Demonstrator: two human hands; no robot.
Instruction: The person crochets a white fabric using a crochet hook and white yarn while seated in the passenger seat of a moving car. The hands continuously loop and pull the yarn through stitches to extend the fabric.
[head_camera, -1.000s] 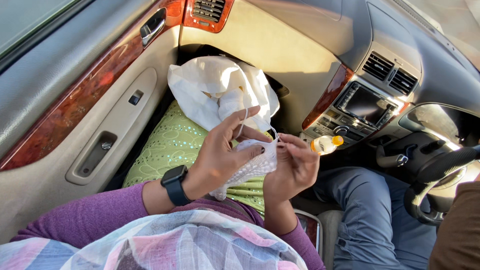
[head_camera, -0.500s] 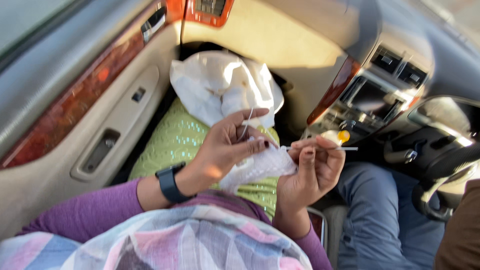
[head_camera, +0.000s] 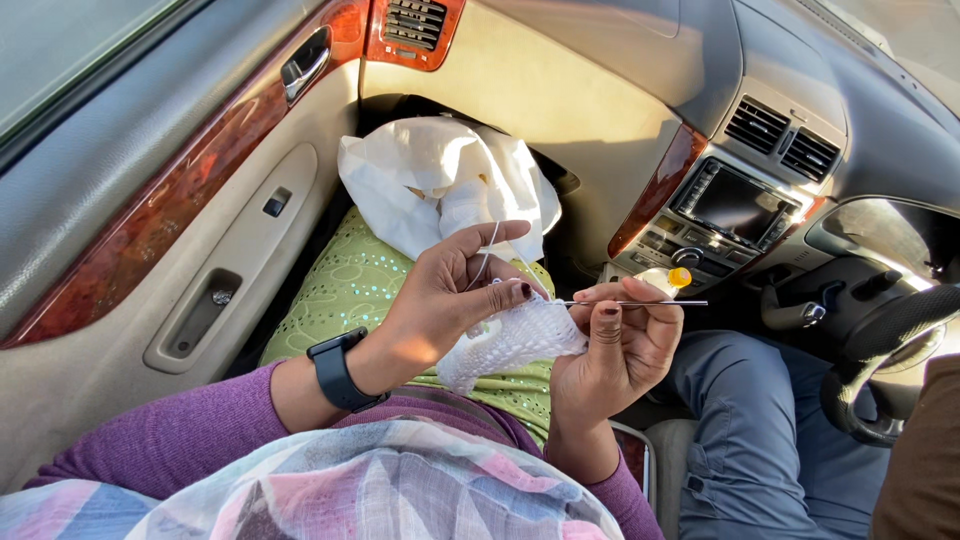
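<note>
My left hand (head_camera: 445, 300) pinches a small white crocheted piece (head_camera: 510, 340) over my lap, with white yarn (head_camera: 490, 245) running over its raised forefinger. My right hand (head_camera: 620, 345) grips a thin metal crochet hook (head_camera: 640, 302) that lies level, its tip at the edge of the white piece. A black smartwatch (head_camera: 335, 370) sits on my left wrist. A white plastic bag (head_camera: 440, 180) rests on my green-clad knees (head_camera: 350, 290), just beyond the hands.
The car door panel (head_camera: 200, 230) with wood trim is close on the left. The dashboard (head_camera: 560, 110) and centre console screen (head_camera: 735, 205) lie ahead. Another person's leg in grey trousers (head_camera: 760, 430) and the steering wheel (head_camera: 890, 370) are at the right.
My right hand has drawn the hook out to the right, level. My left forefinger has lifted with the yarn over it. The view has shifted slightly.
</note>
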